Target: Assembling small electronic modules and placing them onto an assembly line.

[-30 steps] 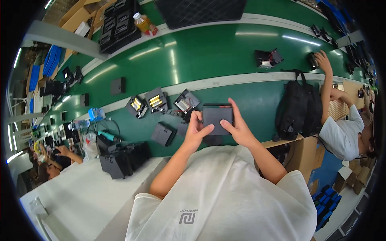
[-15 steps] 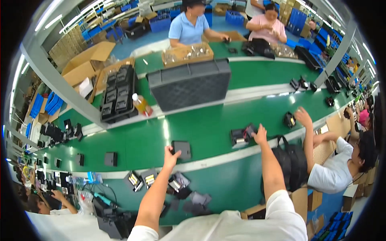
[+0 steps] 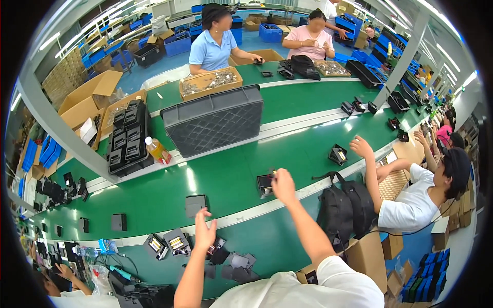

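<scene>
On the green belt (image 3: 233, 203) lies a closed black plastic box (image 3: 196, 205). My left hand (image 3: 205, 233) is just in front of it, fingers apart and nothing in them. Further right, an open black box (image 3: 265, 186) shows a lighter part inside. At its right side is my right hand (image 3: 284, 186), fingers drawn together at the far corner around a small dark piece that I cannot make out. Below my left hand, several open black boxes (image 3: 177, 242) with gold-coloured cells lie on the near table, beside loose dark flat pieces (image 3: 240, 261).
A large grey crate (image 3: 213, 123) stands tilted beyond the belt, near a drink bottle (image 3: 157, 150). A black backpack (image 3: 346, 208) lies right of my arm, next to a co-worker (image 3: 411, 205). Another open black box (image 3: 337, 154) sits further along. More black boxes (image 3: 118, 222) line the left.
My left hand has let go of the closed black box and drawn back toward me. My right hand and the open box have shifted left. The whole view has shifted too.
</scene>
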Motion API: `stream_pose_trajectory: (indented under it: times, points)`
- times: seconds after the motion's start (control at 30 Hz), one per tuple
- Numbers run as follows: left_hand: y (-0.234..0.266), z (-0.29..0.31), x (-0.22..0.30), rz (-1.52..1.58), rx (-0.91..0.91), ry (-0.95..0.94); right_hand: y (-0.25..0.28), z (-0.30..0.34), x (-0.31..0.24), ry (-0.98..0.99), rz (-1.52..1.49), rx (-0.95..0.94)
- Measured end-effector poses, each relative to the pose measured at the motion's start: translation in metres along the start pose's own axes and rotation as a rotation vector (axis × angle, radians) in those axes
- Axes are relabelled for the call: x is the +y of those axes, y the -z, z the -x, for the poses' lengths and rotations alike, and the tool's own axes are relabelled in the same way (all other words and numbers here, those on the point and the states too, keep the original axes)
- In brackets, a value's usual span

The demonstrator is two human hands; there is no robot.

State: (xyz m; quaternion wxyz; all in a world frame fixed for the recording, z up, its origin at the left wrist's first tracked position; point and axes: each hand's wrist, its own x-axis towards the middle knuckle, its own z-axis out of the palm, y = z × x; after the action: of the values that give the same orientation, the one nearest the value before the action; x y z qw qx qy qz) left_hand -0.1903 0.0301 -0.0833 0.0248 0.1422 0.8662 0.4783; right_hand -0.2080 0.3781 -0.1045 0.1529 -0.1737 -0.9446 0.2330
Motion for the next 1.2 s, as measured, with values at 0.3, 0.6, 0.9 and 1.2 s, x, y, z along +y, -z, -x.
stream_pose_trajectory:
  times: [0.3, 0.6, 0.9, 1.2]
  points:
    - [-0.009, 0.053, 0.044, 0.354, -0.303, 0.041, -0.042, 0.057, -0.056, -0.131, 0.199, -0.07]
    - [0.041, 0.069, 0.063, 1.215, -0.596, 0.61, 0.119, 0.16, -0.17, 0.97, -0.361, -0.745]
    - [0.024, 0.145, 0.081, 1.2, -0.139, 0.402, 0.128, 0.223, -0.153, 0.244, -0.475, -0.626]
    - [-0.008, 0.18, 0.067, 0.958, 0.06, 0.286, 0.125, 0.244, -0.162, 0.187, -0.48, -0.536]
